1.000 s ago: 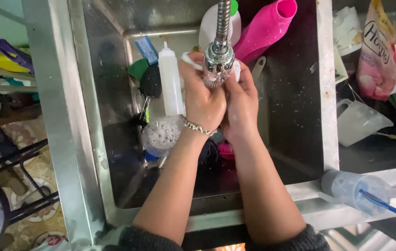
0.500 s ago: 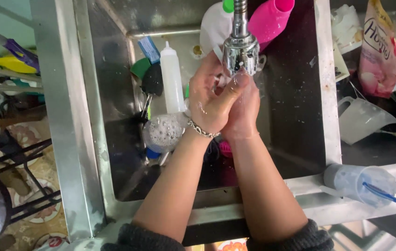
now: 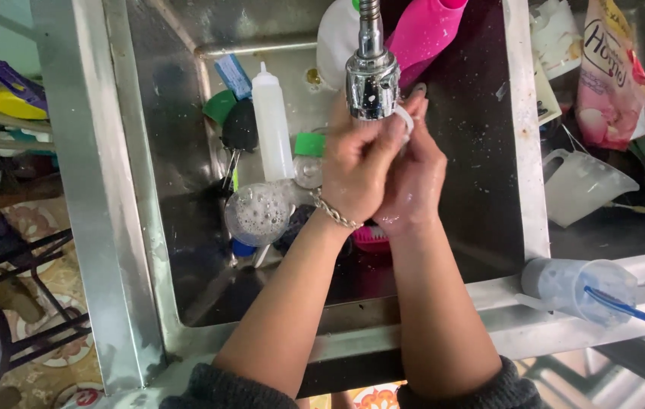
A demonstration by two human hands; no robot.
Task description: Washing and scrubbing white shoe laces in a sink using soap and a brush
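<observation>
— Comparing with a second ago, what has changed?

— Both my hands have drifted right and nearer with the view; the left hand (image 3: 356, 163) now wraps over the right hand (image 3: 412, 178) directly under the chrome tap head (image 3: 372, 85), where before they sat a little left of it. Fingers are curled shut around each other, wet and soapy. A small pale ring-shaped piece (image 3: 406, 120) shows at the fingertips; I cannot tell which hand grips it.

— Which way does the tap run?

— Its long axis runs far to near in the view, hose at the far edge, nozzle end facing my hands and touching them.

— And the room around?

— The steel sink (image 3: 489, 189) is open and dark on the right of my hands, up to its right wall. Left is crowded: a white squeeze bottle (image 3: 271, 125) lying with its tip to the far side, a soapy clear lid (image 3: 258, 213) just beside my left wrist, a green cap (image 3: 309, 144). A pink bottle (image 3: 424, 30) lies at the far rim. A clear cup (image 3: 576, 286) lies on the bench at near right, well apart.
</observation>
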